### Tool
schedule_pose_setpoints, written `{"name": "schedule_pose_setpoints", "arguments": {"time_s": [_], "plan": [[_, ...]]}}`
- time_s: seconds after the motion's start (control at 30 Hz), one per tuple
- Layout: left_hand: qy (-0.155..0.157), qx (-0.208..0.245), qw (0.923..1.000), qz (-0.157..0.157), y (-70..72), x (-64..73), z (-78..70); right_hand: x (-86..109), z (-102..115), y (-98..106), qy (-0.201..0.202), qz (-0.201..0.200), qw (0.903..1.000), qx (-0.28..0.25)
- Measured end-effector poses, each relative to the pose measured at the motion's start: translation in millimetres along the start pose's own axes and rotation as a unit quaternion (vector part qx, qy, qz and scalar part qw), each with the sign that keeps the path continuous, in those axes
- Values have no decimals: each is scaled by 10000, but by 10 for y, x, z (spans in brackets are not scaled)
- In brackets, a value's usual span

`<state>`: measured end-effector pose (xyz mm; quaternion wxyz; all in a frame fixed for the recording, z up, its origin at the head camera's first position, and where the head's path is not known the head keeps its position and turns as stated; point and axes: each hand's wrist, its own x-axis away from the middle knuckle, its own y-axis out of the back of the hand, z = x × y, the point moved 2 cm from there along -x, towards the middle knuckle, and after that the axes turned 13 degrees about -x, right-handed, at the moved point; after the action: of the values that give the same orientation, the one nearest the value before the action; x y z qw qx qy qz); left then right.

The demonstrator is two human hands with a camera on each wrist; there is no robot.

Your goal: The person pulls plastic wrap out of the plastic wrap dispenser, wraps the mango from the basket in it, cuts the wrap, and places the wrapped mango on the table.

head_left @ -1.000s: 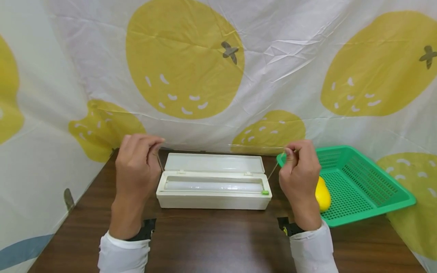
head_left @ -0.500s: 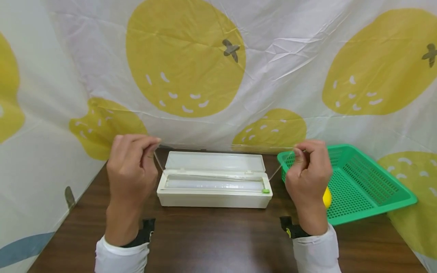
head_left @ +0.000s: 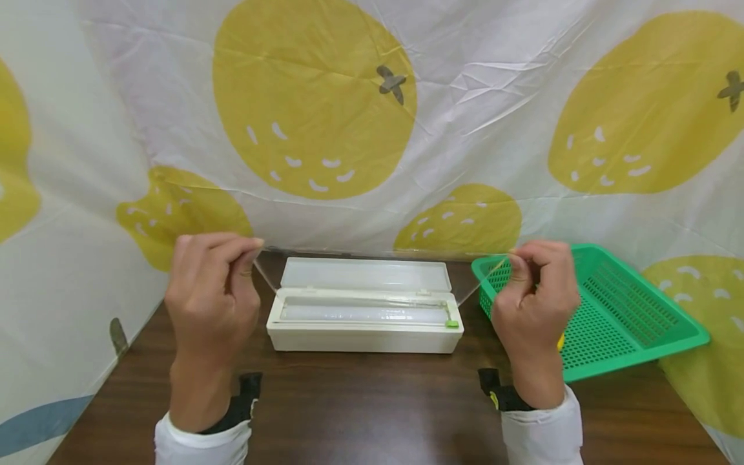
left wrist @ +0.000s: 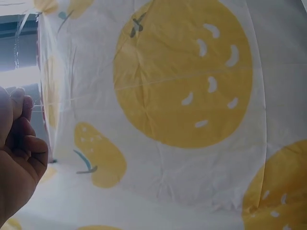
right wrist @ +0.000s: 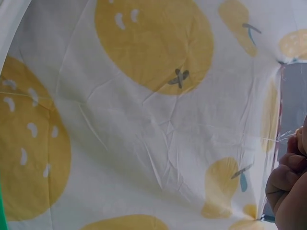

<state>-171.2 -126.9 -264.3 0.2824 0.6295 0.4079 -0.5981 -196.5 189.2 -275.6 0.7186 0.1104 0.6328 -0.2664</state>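
Observation:
A clear sheet of plastic wrap (head_left: pixel 383 252) stretches between both hands, rising from a white wrap dispenser box (head_left: pixel 365 341) on the table. My left hand (head_left: pixel 215 297) pinches its left corner between thumb and forefinger, left of the box. At the right corner, my right hand (head_left: pixel 537 297) does the same, overlapping the basket's near-left side in the head view. The dispenser's lid (head_left: pixel 366 274) lies tipped back, showing the roll (head_left: pixel 366 314) inside. A green slide cutter (head_left: pixel 451 324) sits at the right end of the box front. The wrist views show the left fingers (left wrist: pixel 18 103) and right fingers (right wrist: pixel 292 158) curled.
A green plastic basket (head_left: pixel 677 352) stands on the right of the brown wooden table (head_left: pixel 372 407). A yellow thing (head_left: pixel 560 341) in it is mostly hidden behind the right hand. A fruit-printed cloth (head_left: pixel 465 123) hangs behind the table and along its left side.
Both hands have moved apart, the left leftward and the right rightward, spreading the plastic wrap wider. The right hand now covers more of the yellow thing. The box has stayed in place.

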Motion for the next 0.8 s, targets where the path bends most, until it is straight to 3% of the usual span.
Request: {"name": "schedule_pose_setpoints", "arguments": {"time_s": [0.33, 0.43, 0.53, 0.63, 0.7, 0.8], "plan": [[54, 16, 9996, -286, 50, -7, -49, -25, 108, 36, 64, -214, 9997, -2], [100, 25, 9999, -104, 87, -21, -76, -44, 135, 60, 60, -126, 9999, 55], [154, 57, 9981, 588, 183, -69, -90, -83, 186, 118, 7, 253, 9997, 20], [62, 151, 9870, 1597, 332, -155, -81, -161, 282, 215, 22, 1044, 9945, -61], [-167, 360, 9744, 2211, 447, -207, -70, -217, 373, 296, 100, 1791, 9837, -101], [-498, 928, 9483, 2994, 629, -230, -55, -267, 522, 449, 245, 2968, 9545, -164]]}}
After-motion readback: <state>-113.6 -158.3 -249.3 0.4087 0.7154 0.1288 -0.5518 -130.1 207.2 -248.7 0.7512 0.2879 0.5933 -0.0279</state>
